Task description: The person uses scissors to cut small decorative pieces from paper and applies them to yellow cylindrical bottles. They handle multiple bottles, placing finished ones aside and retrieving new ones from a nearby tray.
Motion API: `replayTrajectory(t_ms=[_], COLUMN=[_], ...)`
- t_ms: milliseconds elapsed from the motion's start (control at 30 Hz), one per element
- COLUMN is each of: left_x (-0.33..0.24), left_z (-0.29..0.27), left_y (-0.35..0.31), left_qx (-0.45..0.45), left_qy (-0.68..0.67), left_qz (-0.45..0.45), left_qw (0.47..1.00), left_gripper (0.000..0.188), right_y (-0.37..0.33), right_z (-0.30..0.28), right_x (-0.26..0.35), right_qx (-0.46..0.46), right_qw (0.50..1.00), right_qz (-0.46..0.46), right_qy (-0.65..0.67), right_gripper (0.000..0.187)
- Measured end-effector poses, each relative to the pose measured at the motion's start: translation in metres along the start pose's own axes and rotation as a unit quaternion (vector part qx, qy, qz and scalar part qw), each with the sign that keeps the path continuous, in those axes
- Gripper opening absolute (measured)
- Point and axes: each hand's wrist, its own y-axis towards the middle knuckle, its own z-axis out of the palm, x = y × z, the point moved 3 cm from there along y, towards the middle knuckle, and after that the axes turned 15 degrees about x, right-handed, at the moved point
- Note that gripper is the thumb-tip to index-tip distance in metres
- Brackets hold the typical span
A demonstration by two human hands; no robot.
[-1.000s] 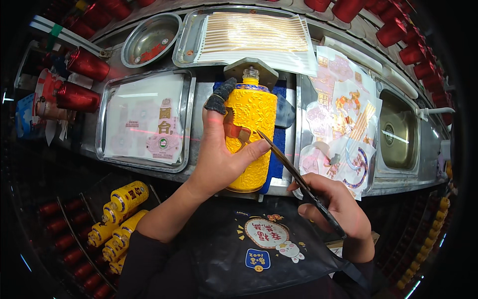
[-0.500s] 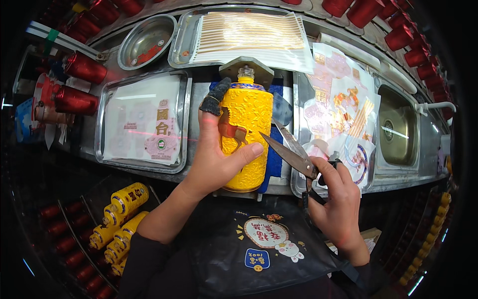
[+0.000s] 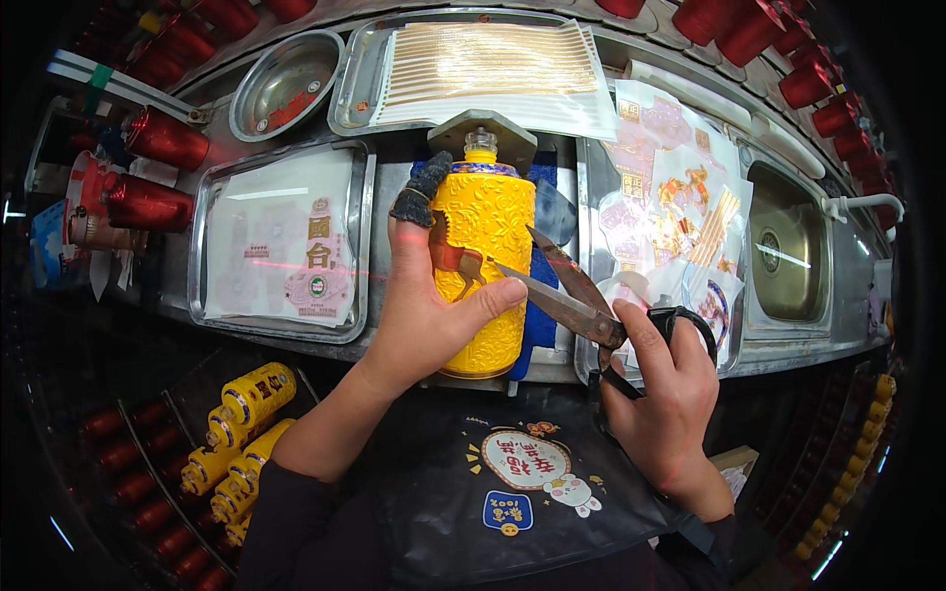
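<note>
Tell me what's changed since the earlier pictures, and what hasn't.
The right hand has turned the black-handled metal scissors from edge-on to flatter to the camera; their blades, first seen as one line, now show spread apart, lower tip in front of the yellow embossed cylindrical bottle. Nothing was taken up or let go. The left hand stays on the bottle, thumb across its front.

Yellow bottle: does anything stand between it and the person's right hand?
Yes: open scissors, held in the right hand, stand between it and the yellow bottle, the lower blade reaching across the bottle's front in this view.
</note>
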Motion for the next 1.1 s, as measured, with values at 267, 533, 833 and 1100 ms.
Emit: replayTrajectory(t_ms=[267, 533, 833, 1100], left_x=[-0.0019, -0.0010, 0.0010, -0.0012], left_z=[-0.0008, -0.0009, -0.0026, 0.0011], left_y=[-0.0004, 0.0012, 0.0016, 0.0022], left_qx=[-0.018, -0.018, -0.020, -0.025], left_qy=[0.049, 0.058, 0.083, 0.014], left_qz=[-0.013, 0.006, 0.008, -0.004], left_qw=[0.999, 0.998, 0.996, 1.000], left_gripper=[0.078, 0.076, 0.074, 0.086], right_y=[0.0007, 0.0007, 0.0012, 0.0005], right_z=[-0.0033, -0.0047, -0.0033, -0.0027], right_x=[0.0030, 0.0035, 0.0026, 0.0044], right_qx=[0.000, 0.004, -0.003, -0.005], right_qw=[1.000, 1.000, 1.000, 1.000], right_qz=[0.002, -0.004, -0.017, -0.012], right_qy=[-0.028, -0.030, -0.014, -0.020], right_gripper=[0.062, 0.064, 0.066, 0.066])
